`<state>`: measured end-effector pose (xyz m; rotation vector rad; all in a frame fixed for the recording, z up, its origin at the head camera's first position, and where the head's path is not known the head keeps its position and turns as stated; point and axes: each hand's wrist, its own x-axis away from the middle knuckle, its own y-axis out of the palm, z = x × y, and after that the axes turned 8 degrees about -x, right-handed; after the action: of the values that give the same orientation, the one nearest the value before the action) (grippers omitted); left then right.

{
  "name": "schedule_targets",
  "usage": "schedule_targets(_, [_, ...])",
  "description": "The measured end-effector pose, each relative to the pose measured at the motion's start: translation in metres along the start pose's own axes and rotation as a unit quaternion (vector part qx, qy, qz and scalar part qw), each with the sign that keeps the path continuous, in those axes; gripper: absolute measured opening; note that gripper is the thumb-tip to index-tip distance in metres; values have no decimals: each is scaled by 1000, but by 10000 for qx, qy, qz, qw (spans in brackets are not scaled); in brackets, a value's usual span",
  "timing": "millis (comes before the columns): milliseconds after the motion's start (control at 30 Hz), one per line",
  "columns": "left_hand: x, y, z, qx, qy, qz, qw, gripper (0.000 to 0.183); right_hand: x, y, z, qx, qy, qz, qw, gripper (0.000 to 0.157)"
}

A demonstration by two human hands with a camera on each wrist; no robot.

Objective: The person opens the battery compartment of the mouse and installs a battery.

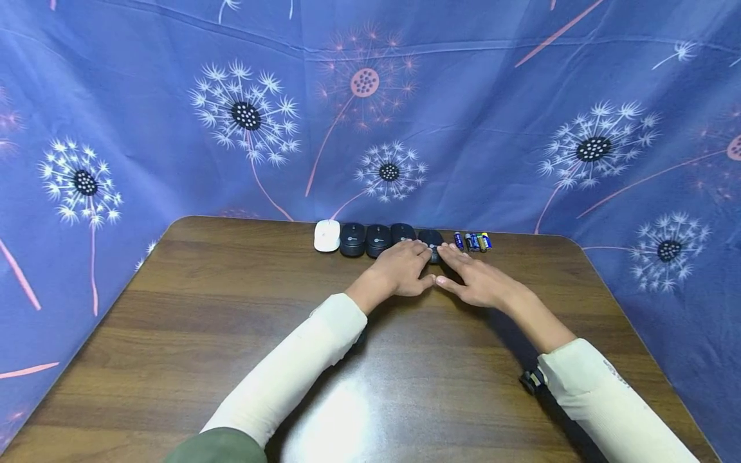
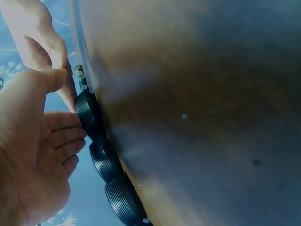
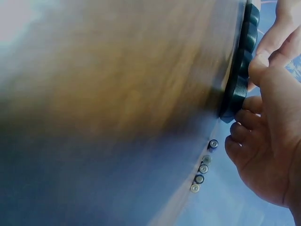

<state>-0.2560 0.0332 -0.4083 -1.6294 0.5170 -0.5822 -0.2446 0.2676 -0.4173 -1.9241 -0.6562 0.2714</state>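
Wooden tabletop, hands at far-edge mice

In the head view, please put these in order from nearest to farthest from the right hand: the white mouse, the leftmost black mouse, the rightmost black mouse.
1. Rightmost black mouse: close beside the right hand.
2. Leftmost black mouse: farther to the left.
3. White mouse: farthest to the left.
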Motion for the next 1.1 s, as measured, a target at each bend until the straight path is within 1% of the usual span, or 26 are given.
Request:
schedule_targets(167, [6,2,2,-7,163,154,9997,69,9,1,-1,-16,-106,9,9999,78])
schedule_targets(333, [12,2,4,81,302,162,9994,67,18,0,-4,9,-150,-36,9999,78])
schedule_targets(533, [21,4,4,100,435,254,9987,65,27,0,-10,19,-292,-80,9995,78])
schedule_targets(733, [29,6,3,237,505,221,9982,66,34,2,-14,29,-271,-173,9995,85])
schedule_targets(933, [38,5,3,362,617,205,9972,66,38,5,-20,79,-473,-106,9988,87])
schedule_targets(1100, [50,6,3,390,731,241,9963,65,42,6,-26,54,-560,-160,9983,88])
